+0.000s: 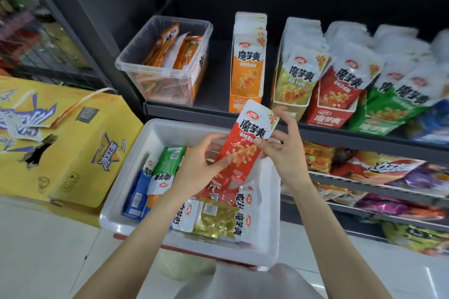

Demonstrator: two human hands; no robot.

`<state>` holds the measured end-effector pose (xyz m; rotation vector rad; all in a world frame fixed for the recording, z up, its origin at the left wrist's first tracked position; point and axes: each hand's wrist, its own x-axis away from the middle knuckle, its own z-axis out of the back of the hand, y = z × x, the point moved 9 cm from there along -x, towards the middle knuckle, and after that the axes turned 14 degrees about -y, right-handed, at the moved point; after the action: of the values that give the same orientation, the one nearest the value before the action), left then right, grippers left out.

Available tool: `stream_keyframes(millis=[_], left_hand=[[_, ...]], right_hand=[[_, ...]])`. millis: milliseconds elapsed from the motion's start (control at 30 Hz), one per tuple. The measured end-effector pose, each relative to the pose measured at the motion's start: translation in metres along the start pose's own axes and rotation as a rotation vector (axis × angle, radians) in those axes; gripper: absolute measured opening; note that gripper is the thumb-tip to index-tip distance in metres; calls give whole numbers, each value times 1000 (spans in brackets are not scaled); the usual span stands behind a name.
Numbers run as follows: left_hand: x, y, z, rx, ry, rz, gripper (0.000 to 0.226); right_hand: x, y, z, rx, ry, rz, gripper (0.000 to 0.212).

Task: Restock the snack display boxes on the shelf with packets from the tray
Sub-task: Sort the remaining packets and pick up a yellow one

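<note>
Both hands hold one red packet [245, 145] up in the air, just above the white tray [126, 201]. The right hand [284, 150] pinches its right edge near the middle, thumb in front and fingers behind. The left hand [196, 165] holds the lower left part, with its fingers lying on the front of the packet. So neither hand is free.

The packet is long and thin. It stands nearly upright, with the top leaning a little to the right and toward the shelf [218, 111].

The red display box [330, 114] holds the same kind of packets. It sits on the shelf, up and to the right of the packet, with the yellow-green box [286, 104] between them. The right hand is the nearer one to it, so I think that hand should carry the packet over. The packets in the box stand upright, so this one may only need to go up, right and back, then slide in behind the others
</note>
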<state>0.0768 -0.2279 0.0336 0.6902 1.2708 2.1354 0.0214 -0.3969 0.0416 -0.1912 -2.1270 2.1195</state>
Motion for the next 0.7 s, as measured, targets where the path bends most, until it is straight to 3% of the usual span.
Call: stream_keyframes(millis=[167, 300, 433, 567, 700], left_hand=[[-25, 73, -17, -306, 64, -302, 29], [-56, 135, -30, -420, 219, -576, 29], [-99, 154, -58, -508, 253, -543, 35], [-119, 147, -90, -703, 220, -510, 32], [-122, 145, -101, -792, 206, -524, 25]], right_hand=[[24, -53, 61, 5, 219, 156, 40], [55, -114, 113, 225, 478, 437, 40], [68, -149, 155, 387, 714, 627, 35], [44, -147, 175, 605, 789, 524, 24], [1, -128, 174, 827, 683, 318, 29]])
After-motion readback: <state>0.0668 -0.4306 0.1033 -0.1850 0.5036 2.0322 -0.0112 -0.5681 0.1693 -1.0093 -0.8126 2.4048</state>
